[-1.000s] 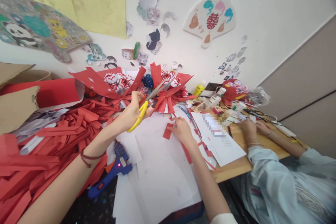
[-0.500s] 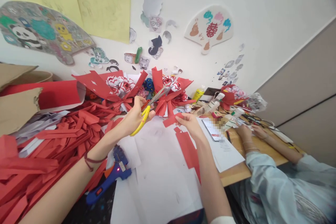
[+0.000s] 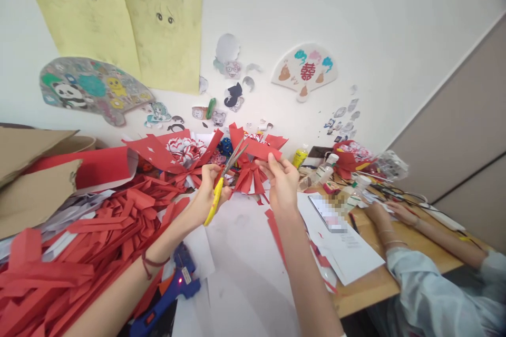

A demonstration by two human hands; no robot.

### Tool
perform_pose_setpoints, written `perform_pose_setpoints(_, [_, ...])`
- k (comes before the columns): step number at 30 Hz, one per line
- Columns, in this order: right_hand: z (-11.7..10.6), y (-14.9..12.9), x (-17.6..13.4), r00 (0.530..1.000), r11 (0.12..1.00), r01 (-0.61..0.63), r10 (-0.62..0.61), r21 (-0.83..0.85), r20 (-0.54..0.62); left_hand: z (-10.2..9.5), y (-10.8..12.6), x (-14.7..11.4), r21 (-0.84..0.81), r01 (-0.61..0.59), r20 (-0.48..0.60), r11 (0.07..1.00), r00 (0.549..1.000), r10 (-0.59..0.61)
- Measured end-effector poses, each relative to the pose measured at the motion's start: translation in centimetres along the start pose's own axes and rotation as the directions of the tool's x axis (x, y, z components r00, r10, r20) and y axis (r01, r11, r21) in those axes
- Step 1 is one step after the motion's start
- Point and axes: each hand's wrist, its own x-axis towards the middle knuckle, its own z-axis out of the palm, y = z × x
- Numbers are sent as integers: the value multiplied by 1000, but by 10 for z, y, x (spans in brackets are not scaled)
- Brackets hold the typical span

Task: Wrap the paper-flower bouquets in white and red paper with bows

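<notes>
My left hand [image 3: 207, 192] is closed round the yellow handles of a pair of scissors [image 3: 216, 201], whose blades point up and stand slightly apart. Between the thumb and fingers of my right hand [image 3: 281, 179] is a red paper strip [image 3: 261, 151], raised to the right of the blade tips. Behind both hands a bouquet wrapped in red paper [image 3: 250, 176] stands partly hidden by the strip. White paper sheets [image 3: 241, 253] lie beneath my hands. More red paper [image 3: 275, 231] lies by my right forearm.
Folded red strips [image 3: 114, 221] are heaped at left, beside cardboard [image 3: 35, 184]. A blue glue gun [image 3: 174, 289] with a lit red light lies near my left forearm. A phone [image 3: 327, 213] rests on paper at right, near bottles [image 3: 326, 168] and a co-worker's hands [image 3: 381, 216].
My right hand has lifted the red paper strip from just above the sheets to the height of the scissor blades. The blades have turned more upright. The view has tilted upward.
</notes>
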Motion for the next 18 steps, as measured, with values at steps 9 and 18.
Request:
perform_pose_setpoints(9, [20,15,-9,982,985,-18,-15,171,189,3,-1,-1,-38,56,-62,998,996,-59])
perform_pose_setpoints(18, [23,19,-10,969,985,-25,-18,171,245,2,-14,0,-23,30,-84,999,996,-32])
